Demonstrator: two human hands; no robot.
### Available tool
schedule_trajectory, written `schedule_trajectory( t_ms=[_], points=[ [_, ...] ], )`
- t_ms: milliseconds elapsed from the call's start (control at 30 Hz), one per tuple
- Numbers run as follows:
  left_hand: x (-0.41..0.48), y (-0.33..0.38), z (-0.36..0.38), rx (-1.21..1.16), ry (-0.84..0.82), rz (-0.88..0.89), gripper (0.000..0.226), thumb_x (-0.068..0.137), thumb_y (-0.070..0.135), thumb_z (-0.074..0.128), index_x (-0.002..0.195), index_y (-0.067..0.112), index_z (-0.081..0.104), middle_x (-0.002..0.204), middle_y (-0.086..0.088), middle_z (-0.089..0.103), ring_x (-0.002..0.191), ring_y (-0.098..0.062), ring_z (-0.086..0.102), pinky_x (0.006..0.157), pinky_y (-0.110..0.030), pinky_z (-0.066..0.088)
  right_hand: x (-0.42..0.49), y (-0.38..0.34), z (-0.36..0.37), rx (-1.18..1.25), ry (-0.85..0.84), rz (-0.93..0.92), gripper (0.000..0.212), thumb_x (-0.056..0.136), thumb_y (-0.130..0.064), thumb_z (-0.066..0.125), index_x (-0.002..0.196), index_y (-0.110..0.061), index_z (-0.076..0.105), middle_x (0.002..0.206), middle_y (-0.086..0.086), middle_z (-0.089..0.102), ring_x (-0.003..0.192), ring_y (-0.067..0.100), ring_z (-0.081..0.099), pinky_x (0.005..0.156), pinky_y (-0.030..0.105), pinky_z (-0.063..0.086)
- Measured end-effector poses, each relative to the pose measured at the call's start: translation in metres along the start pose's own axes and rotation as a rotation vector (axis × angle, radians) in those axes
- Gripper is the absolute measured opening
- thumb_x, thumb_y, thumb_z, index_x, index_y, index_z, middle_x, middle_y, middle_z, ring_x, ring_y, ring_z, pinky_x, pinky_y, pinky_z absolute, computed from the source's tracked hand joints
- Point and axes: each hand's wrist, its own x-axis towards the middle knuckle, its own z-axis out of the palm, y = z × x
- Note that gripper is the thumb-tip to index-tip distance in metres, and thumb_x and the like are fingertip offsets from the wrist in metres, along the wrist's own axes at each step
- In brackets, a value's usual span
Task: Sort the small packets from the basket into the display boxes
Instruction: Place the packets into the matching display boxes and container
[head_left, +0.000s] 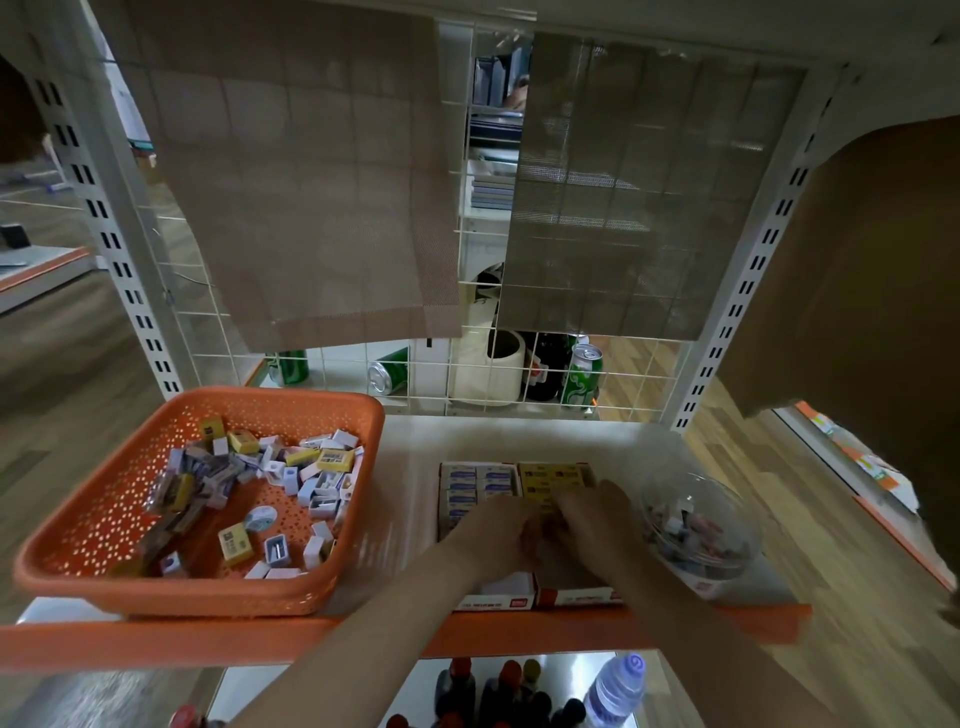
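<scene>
A white store shelf with an orange front edge stands before a white wire grid hung with two brown mesh cloths. At the left sits an orange perforated plastic basket, holding a loose heap of small white, grey and yellow packets, mostly toward its far and right side. Right of the basket, two low cardboard display boxes stand side by side: the left display box has rows of white-and-blue packets, and the right display box has yellow packets at its far end. The left hand and right hand meet over these boxes, fingertips together; motion blur hides whether either grips a packet. Just right of the boxes stands a clear domed plastic bowl of small items. Green cans lie behind the grid.
</scene>
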Motion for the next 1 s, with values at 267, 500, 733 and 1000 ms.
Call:
schedule_trajectory(
  t_ms=[267,500,733,1000],
  points=[
    [-0.001,0.003,-0.002,0.086,-0.009,0.037,0.021,0.088,0.018,0.061,0.106,0.007,0.06,0.111,-0.008,0.063,0.105,-0.022,0.059,0.092,-0.032,0.048,0.003,0.004,0.004,0.008,-0.004,0.036,0.022,0.089,-0.041,0.052,0.101,-0.026,0.062,0.105,-0.002,0.067,0.097,0.023,0.061,0.086,0.033,0.042],
    [-0.02,0.004,-0.036,0.153,0.064,-0.033,0.024,0.095,0.03,0.05,0.102,0.009,0.06,0.11,-0.005,0.062,0.102,-0.022,0.058,0.079,-0.027,0.044,-0.002,-0.005,-0.025,0.019,-0.019,-0.044,0.006,0.087,-0.018,0.056,0.089,-0.017,0.062,0.095,0.0,0.063,0.089,0.02,0.06,0.071,0.024,0.04],
    [-0.078,-0.054,-0.104,0.221,0.35,-0.124,0.012,0.091,0.025,0.054,0.096,0.016,0.059,0.1,-0.004,0.066,0.093,-0.021,0.061,0.074,-0.028,0.047,0.014,-0.068,-0.061,0.197,0.043,-0.085,0.027,0.087,-0.034,0.055,0.064,-0.024,0.046,0.064,-0.007,0.053,0.066,0.013,0.054,0.067,0.032,0.049],
    [-0.154,-0.137,-0.142,0.316,0.277,-0.405,0.015,0.094,0.022,0.048,0.101,0.019,0.061,0.098,-0.001,0.067,0.081,-0.016,0.063,0.06,-0.025,0.051,0.04,-0.201,-0.069,0.323,-0.04,-0.32,0.008,0.085,-0.026,0.06,0.079,-0.022,0.055,0.086,0.0,0.064,0.083,0.02,0.058,0.071,0.027,0.034]
  ],
)
